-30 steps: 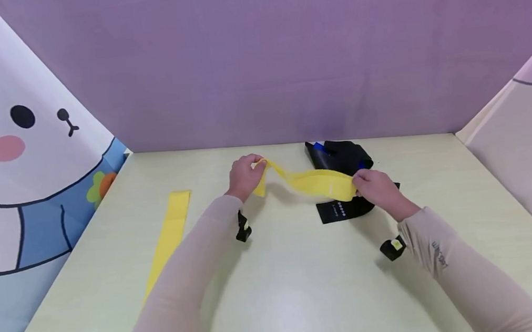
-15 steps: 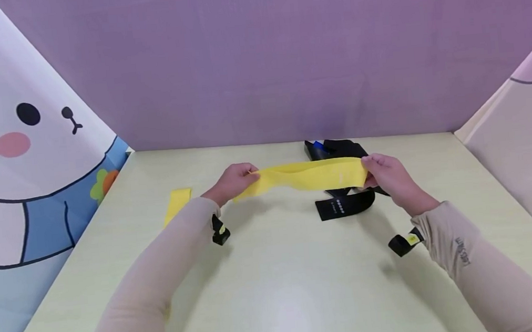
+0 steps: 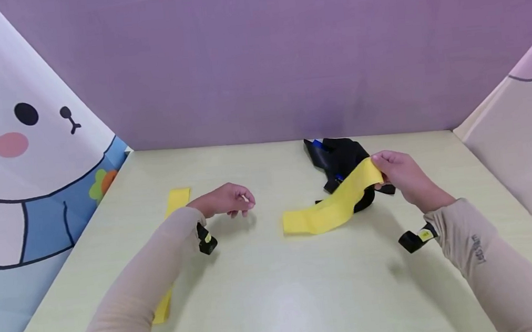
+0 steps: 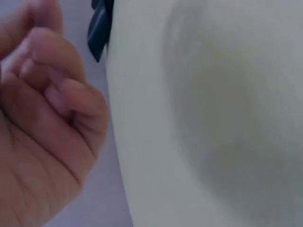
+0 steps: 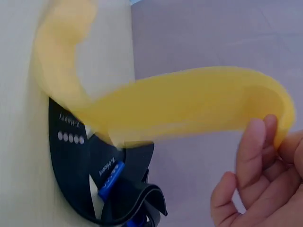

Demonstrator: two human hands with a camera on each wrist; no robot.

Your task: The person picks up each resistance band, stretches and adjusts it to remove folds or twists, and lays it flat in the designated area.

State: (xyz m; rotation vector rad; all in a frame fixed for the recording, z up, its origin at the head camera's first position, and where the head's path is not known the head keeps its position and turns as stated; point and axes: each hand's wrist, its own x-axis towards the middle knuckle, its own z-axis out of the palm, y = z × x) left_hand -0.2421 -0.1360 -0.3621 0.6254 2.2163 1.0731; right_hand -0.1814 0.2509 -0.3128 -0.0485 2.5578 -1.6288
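What head's band (image 3: pixel 336 205) hides, right wrist shows: lettering (image 5: pixel 69 119).

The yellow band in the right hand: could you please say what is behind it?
In the head view, bunched black banding shows past the held yellow band; what its strip covers cannot be seen.

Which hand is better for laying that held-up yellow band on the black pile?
Probably the right hand: it already pinches one end of the yellow band and is nearer the black pile. The left hand holds nothing and is farther away.
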